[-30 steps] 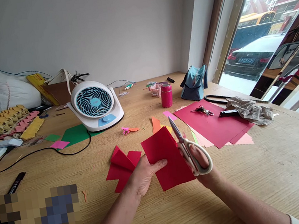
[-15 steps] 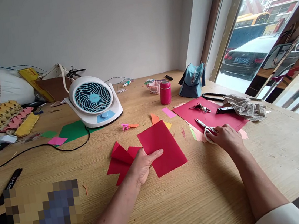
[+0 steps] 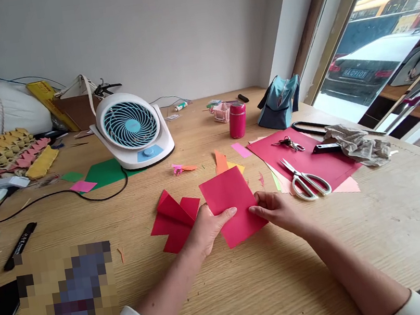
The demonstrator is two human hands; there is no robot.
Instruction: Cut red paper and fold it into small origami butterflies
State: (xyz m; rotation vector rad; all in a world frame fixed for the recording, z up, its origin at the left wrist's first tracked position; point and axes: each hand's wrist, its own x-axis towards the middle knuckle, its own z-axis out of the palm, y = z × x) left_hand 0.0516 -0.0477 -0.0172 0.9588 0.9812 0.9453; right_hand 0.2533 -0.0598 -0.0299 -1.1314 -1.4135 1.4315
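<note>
The red paper sheet (image 3: 227, 189) is rectangular and flat. It is held at both sides, upper end angled left.

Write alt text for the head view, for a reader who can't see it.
Left hand and right hand grip opposite sides of a red paper rectangle above a wooden table. White-handled scissors lie to the right, partly on a larger red sheet; creased red paper lies by the left hand, and a white-and-blue fan stands behind.
</note>
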